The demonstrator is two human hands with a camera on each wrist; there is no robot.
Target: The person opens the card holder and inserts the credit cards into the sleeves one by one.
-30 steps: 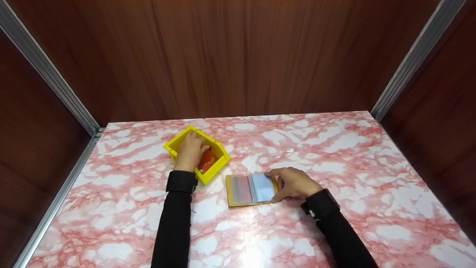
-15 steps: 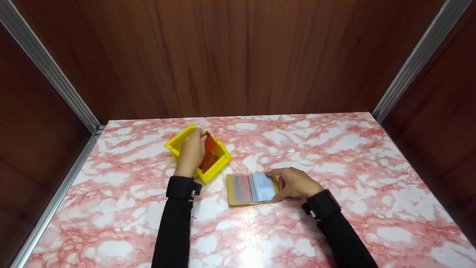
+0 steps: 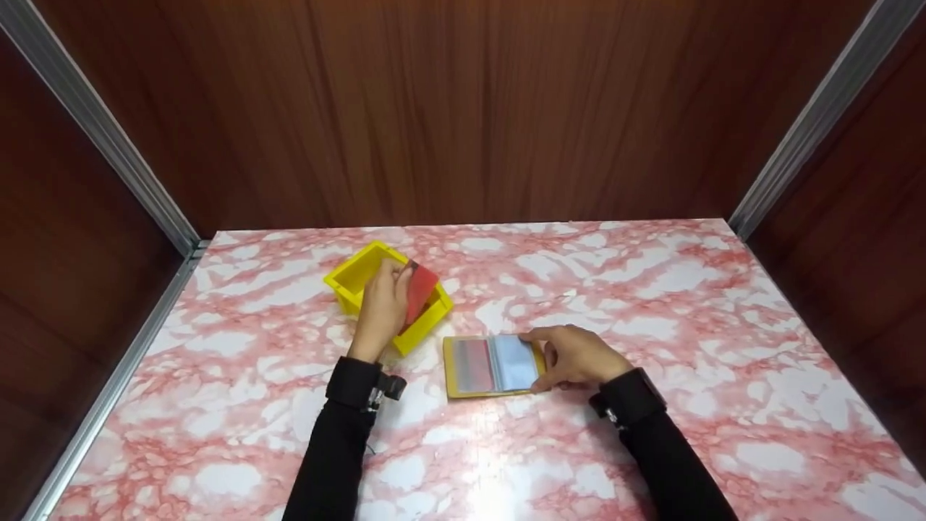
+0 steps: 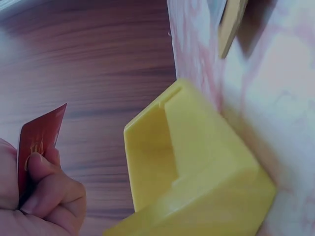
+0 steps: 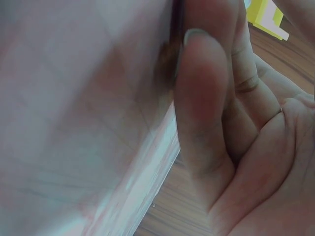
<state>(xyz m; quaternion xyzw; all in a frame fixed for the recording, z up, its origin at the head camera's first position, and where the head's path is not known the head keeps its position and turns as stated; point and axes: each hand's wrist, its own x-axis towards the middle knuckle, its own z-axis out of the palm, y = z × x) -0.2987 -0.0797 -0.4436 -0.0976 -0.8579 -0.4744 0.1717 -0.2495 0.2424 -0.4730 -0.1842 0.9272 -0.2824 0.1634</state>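
At left, a card (image 3: 422, 288) is pinched over the bin (image 3: 356, 276) by the curled left hand (image 3: 385, 305); the album (image 3: 474, 367) is gripped on its right by the half-curled right hand (image 3: 579, 354).

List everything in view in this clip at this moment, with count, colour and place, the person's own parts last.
Yellow plastic open-topped bin: 1, yellow, left of the booklet.
Flat red card: 1 visible, red, in the left hand.
Open yellow-covered booklet with clear sleeves: 1, yellow, lying on the table.
Pinkish-red insert: 1, pinkish red, on the booklet's left page.
Marble-patterned table: 1, red and white, under everything.
Wood-grain panels: 3, dark brown, back, left, right.
Metal strips: at least 2, grey, panel corners.
Left hand: 1, bare, pinching the card.
Right hand: 1, bare, gripping the booklet's right side.
Wrist straps: 2, black, one per wrist.
Sleeves: 2, black, forearms.
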